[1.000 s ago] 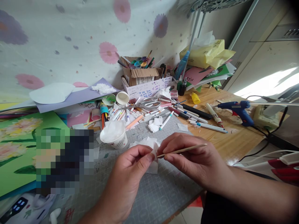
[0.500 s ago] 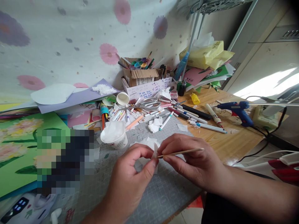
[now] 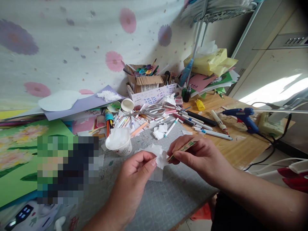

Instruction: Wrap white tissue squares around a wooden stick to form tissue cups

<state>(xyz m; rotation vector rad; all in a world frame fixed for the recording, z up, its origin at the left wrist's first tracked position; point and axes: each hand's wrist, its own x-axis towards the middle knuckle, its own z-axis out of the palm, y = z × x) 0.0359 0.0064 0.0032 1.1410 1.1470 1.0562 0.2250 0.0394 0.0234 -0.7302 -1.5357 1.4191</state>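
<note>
My left hand (image 3: 133,181) pinches a small crinkled piece of white tissue paper (image 3: 162,161) between thumb and forefinger. In my right hand (image 3: 203,158) is a flat wooden craft stick (image 3: 187,147) with green print on its broad face. The stick's lower end meets the right edge of the tissue; whether it presses on it I cannot tell. Behind and below the fingers, more white tissue sheets lie on the grey cutting mat (image 3: 106,199). Beyond my left hand stands a white paper cup (image 3: 124,150) with white tissue in it.
Markers (image 3: 171,127) lie heaped behind the hands, with scissors (image 3: 156,110) on top. A blue glue gun (image 3: 243,115) rests at the right near a power strip (image 3: 271,125). A cardboard box (image 3: 144,81) stands against the wall. Green painted paper (image 3: 14,179) is at the left.
My right hand has turned the stick so its printed face shows and drawn it slightly right. The tissue has opened out from edge-on to face the camera. The view has shifted slightly.
</note>
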